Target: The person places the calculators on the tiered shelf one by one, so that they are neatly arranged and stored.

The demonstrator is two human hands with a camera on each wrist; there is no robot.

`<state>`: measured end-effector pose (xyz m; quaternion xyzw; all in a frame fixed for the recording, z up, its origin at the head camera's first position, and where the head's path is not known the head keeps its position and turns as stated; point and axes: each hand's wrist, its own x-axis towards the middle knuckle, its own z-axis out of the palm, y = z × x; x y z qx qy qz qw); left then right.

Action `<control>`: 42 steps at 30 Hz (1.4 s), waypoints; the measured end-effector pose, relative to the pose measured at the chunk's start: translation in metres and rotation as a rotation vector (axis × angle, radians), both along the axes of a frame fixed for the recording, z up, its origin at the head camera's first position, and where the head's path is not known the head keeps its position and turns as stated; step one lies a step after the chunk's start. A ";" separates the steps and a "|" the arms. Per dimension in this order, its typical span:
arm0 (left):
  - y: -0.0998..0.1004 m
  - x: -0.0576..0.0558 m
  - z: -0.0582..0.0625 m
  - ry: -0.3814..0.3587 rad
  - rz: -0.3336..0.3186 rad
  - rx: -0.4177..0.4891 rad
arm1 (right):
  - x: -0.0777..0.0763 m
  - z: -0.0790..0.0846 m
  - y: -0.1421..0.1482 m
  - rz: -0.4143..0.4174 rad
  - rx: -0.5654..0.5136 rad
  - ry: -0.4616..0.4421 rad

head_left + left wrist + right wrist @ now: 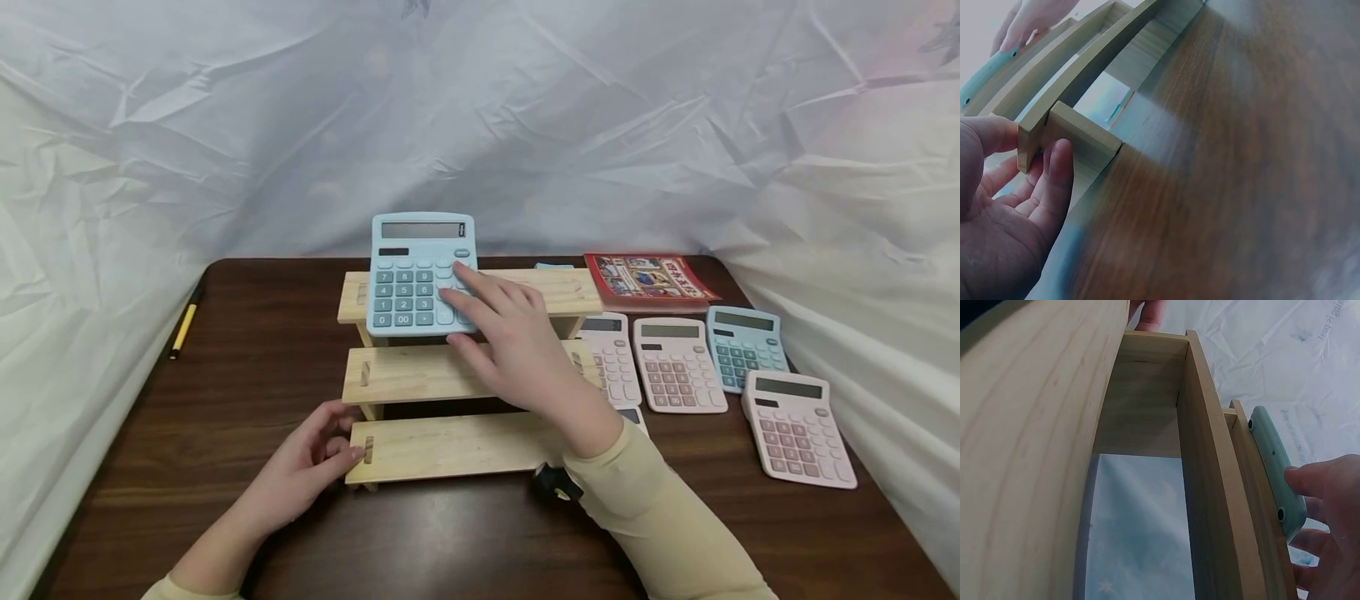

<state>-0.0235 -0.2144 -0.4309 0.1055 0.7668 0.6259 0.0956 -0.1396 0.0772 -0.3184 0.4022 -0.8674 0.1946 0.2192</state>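
A three-tier wooden stand [450, 446] with pale step-like boards stands on the dark table. My left hand [315, 467] grips the left end of its lowest board, thumb on top in the head view and fingers curled beneath in the left wrist view [1016, 187]. A light blue calculator [405, 287] leans at the left of the top board, its display reading 0. My right hand [517, 346] holds its lower right part, fingers over the keys and thumb at the bottom edge. The right wrist view shows the calculator [1272, 462] edge-on, two dark round feet visible.
Right of the stand lie several calculators: pink ones [678, 367] [802, 429] and a blue one [750, 342]. A red booklet [645, 279] sits at the back right. A yellow-and-black pen [182, 331] lies at the left edge. White cloth [480, 125] hangs around the table.
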 end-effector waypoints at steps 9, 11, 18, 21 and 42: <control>0.001 0.001 0.001 -0.004 -0.074 0.165 | 0.001 0.000 -0.003 0.018 0.025 0.006; 0.002 0.001 0.000 -0.006 -0.068 0.171 | 0.001 0.000 -0.002 0.023 0.015 0.003; 0.006 0.002 -0.007 0.001 -0.070 0.183 | -0.001 0.001 0.013 0.073 -0.031 -0.061; 0.005 0.003 -0.006 0.008 -0.035 0.162 | 0.003 0.000 0.027 0.058 -0.043 -0.090; 0.000 0.004 -0.001 0.053 -0.025 0.148 | 0.036 -0.013 0.127 -0.143 0.014 -0.075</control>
